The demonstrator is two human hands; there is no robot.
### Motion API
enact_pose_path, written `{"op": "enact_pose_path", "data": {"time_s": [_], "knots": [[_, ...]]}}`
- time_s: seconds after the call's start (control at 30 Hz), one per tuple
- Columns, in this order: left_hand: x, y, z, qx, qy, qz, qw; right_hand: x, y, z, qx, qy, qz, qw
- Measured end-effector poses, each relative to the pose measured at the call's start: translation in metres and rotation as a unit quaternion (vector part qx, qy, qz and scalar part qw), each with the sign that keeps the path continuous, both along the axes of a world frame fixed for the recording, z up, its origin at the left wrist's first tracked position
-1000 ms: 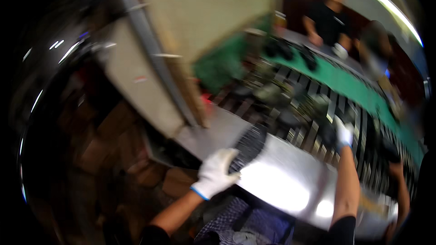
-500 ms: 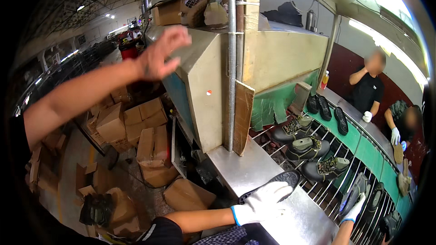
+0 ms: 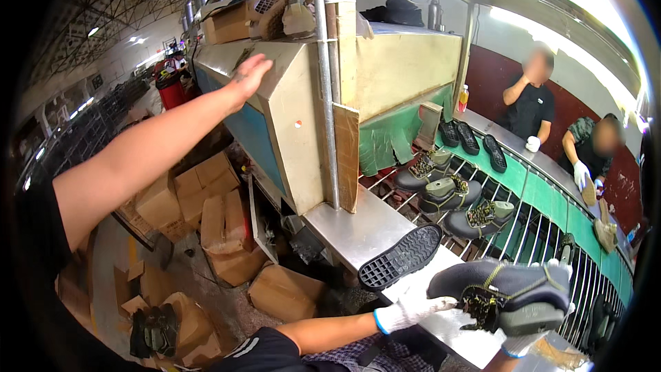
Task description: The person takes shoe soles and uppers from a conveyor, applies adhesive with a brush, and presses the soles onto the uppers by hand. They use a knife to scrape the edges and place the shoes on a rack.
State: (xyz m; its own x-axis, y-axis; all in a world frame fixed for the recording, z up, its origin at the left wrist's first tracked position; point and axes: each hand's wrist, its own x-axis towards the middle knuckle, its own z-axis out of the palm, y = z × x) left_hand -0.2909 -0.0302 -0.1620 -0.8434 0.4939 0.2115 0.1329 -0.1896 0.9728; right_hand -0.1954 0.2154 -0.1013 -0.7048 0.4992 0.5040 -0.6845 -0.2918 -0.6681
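A black work shoe (image 3: 506, 286) with yellow stitching and a grey-green last in it is held up at the lower right. My right hand (image 3: 525, 346), in a white glove, grips it from below and the far side; the shoe hides part of its fingers. My left hand (image 3: 416, 311), also gloved, reaches to the laces, fingers apart and partly blurred. A black treaded sole (image 3: 401, 256) lies tread up on the metal ledge (image 3: 344, 224) beyond my left hand. From the left, another person's bare arm (image 3: 148, 141) stretches across, its open hand near the beige machine housing.
Black shoes (image 3: 447, 194) stand on the wire rack (image 3: 513, 242) at right. Several soles (image 3: 468, 139) lie on a green strip behind. Two people (image 3: 530, 107) are at the far bench. Cardboard boxes (image 3: 227, 238) crowd the floor at left. A metal pipe (image 3: 325, 96) rises beside the ledge.
My left hand has let go of the sole, which now lies on the ledge. My right hand has brought the shoe in from the rack. The other person's hand has turned and lowered slightly.
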Motion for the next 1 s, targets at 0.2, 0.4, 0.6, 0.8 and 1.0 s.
{"op": "enact_pose_path", "data": {"time_s": [0.2,0.4,0.6,0.8,1.0], "knots": [[0.011,-0.035,0.012,0.045,-0.052,-0.022,0.997,0.079,0.032,-0.071,0.312,-0.151,-0.023,0.938],[0.023,-0.003,-0.002,-0.207,0.134,-0.179,0.953,0.174,-0.066,-0.249,-0.194,-0.482,0.169,0.838],[-0.064,0.016,0.032,-0.422,0.200,-0.120,0.876,0.216,-0.096,-0.237,-0.364,-0.348,0.090,0.859],[-0.218,0.026,-0.047,-0.575,0.174,-0.037,0.798,0.213,-0.108,-0.225,-0.340,-0.303,0.170,0.874],[-0.230,0.008,-0.038,-0.316,0.091,-0.038,0.944,0.189,-0.104,-0.226,-0.444,-0.227,0.255,0.829]]}}
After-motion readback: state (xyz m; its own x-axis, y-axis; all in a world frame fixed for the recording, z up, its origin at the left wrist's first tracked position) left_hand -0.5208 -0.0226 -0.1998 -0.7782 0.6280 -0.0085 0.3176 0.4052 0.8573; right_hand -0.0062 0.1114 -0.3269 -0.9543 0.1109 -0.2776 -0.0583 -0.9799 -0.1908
